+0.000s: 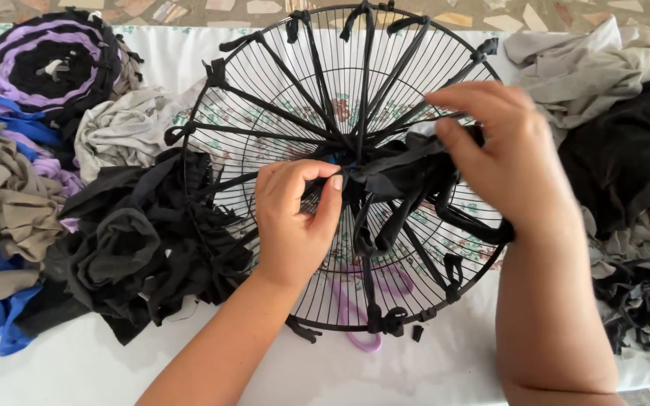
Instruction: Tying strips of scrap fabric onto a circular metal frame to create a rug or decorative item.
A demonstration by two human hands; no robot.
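Note:
A round black wire fan guard (265, 68) lies flat on a white cloth-covered table (84, 368), with black fabric strips tied from its hub to its rim like spokes. My left hand (293, 218) pinches a black strip at the hub. My right hand (502, 154) grips a loose black fabric strip (408, 184) just right of the hub. Purple-handled scissors (361, 316) lie under the guard near its front edge.
A heap of black fabric (133, 248) sits left of the guard, with grey, blue and tan cloth (9, 195) further left. A purple and black woven round mat (47, 64) is at back left. Grey and black cloth piles (626, 143) fill the right.

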